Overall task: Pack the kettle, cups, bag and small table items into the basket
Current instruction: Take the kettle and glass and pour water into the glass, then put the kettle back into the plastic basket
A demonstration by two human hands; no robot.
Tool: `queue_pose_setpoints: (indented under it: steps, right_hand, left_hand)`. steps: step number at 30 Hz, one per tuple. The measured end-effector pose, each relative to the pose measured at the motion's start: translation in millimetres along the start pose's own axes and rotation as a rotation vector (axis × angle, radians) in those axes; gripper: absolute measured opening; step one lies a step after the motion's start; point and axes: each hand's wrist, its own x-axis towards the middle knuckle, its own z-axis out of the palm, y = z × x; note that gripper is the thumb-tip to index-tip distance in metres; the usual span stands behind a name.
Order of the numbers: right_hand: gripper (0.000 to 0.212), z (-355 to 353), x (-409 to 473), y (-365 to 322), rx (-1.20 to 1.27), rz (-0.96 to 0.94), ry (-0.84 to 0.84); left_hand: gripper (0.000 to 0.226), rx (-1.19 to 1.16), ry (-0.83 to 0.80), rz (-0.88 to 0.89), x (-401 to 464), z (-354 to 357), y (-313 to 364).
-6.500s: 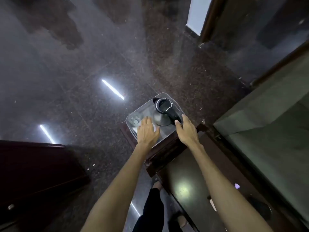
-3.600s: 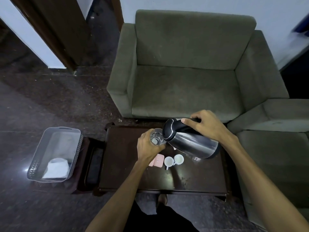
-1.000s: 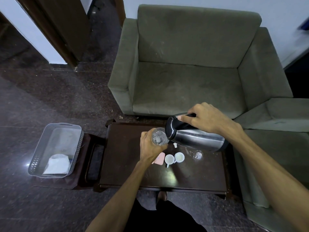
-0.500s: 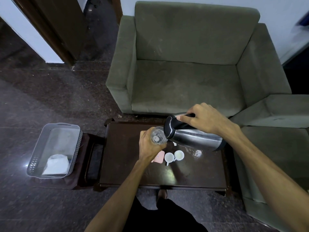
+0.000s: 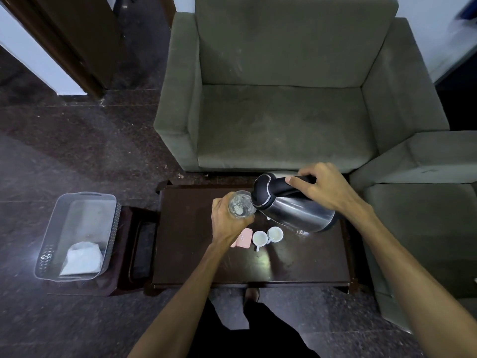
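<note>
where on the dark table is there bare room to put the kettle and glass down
Free: the dark wooden table's left part, beside the pink card, and its near strip below the two small white cups. Crowded: the middle, where the steel kettle and clear glass are held above the cups.

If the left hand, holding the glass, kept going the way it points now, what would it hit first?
Likely the kettle: the left hand points the glass up-right, its rim already at the kettle's black top, held tilted by the right hand. Depth between them is unclear.
</note>
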Motion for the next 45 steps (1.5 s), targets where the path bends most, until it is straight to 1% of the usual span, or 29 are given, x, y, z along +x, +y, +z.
queue_pose_setpoints:
  steps: [4, 6, 8, 12, 14, 17, 22, 30, 33, 37, 40, 45]
  right_hand:
    - [0.049, 20.8, -5.8, 22.2, 0.127, 0.110, 0.134]
    - [0.046, 34.4, -5.6, 36.9, 0.210, 0.164, 0.225]
    - [0.049, 49.7, -3.2, 55.2, 0.297, 0.238, 0.334]
    - [0.052, 80.2, 1.6, 91.7, 0.553, 0.385, 0.488]
    - [0.051, 93.2, 2.6, 109.6, 0.662, 0.409, 0.557]
    - [0.049, 109.4, 1.9, 128.6, 0.762, 0.449, 0.643]
    - [0.046, 137.4, 4.6, 149.6, 0.938, 0.502, 0.729]
    - [0.043, 177.4, 15.3, 177.1, 0.946, 0.468, 0.899]
    - [0.044, 191.5, 18.6, 180.8, 0.934, 0.422, 0.907]
    - [0.039, 207.4, 24.3, 185.8, 0.967, 0.406, 0.935]
    - [0.041, 216.2, 27.5, 184.4, 0.952, 0.407, 0.941]
    - [0.043, 221.6, 28.9, 175.5, 0.934, 0.420, 0.921]
  left_hand:
    - [0.060, 0.003, -0.003, -0.036, 13.3, 10.8, -8.3]
    - [0.060, 0.022, 0.003, -0.027, 20.6, 15.5, -11.5]
    - [0.059, 0.021, 0.021, -0.015, 29.7, 20.3, -13.9]
    - [0.066, 0.038, 0.031, -0.037, 55.0, 33.5, -22.4]
    - [0.069, 0.051, 0.039, -0.043, 67.3, 40.8, -31.2]
    - [0.069, 0.078, 0.042, -0.073, 81.2, 52.5, -48.9]
    - [0.064, 0.114, 0.031, -0.144, 91.9, 84.3, -96.3]
    - [0.056, 0.160, -0.018, -0.177, 106.5, 143.0, -174.5]
    - [0.057, 0.143, -0.019, -0.166, 114.9, 161.2, -196.4]
    - [0.058, 0.164, -0.021, -0.155, 128.4, 182.6, -216.9]
    - [0.059, 0.171, -0.013, -0.130, 131.3, 192.7, -226.9]
    - [0.065, 0.192, -0.082, -0.144, 124.5, 202.0, -239.1]
